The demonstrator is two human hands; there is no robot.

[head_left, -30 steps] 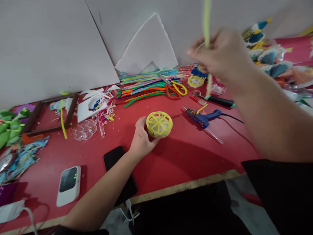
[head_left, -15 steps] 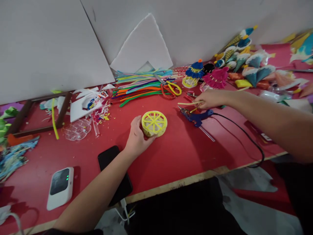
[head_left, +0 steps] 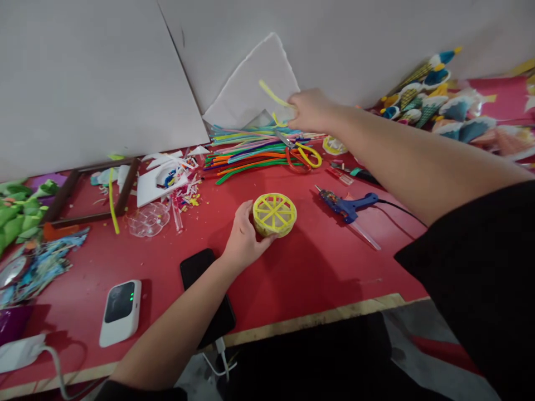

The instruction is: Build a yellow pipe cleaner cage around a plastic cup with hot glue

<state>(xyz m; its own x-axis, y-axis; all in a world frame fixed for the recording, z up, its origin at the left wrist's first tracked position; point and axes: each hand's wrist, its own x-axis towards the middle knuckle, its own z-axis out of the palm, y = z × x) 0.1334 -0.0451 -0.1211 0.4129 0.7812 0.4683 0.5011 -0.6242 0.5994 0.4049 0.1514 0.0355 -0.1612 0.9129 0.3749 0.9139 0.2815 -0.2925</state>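
My left hand (head_left: 244,236) is closed around the side of a small round piece (head_left: 275,214) with a yellow spoked top, which rests on the red table. Raised over the back of the table, my right hand (head_left: 311,111) grips a yellow pipe cleaner (head_left: 273,94); its end points up and left, and a second short yellow bit shows below the fingers. Underneath lies a bundle of coloured pipe cleaners (head_left: 246,153), with yellow-and-red-handled scissors (head_left: 307,156) at its right end. A blue glue gun (head_left: 349,206) lies on its side to the right of the round piece.
A black phone (head_left: 200,267) lies partly under my left forearm, beside a white device with a screen (head_left: 121,312). White scraps (head_left: 161,181) and a clear plastic tray (head_left: 148,219) are at left. Finished paper cones (head_left: 434,100) crowd the back right. A torn white sheet (head_left: 251,83) leans on the wall.
My right hand has moved up and left from beside the glue gun to above the pipe cleaner bundle, carrying the yellow piece. The left hand keeps hold of the round piece; the view shifted slightly.
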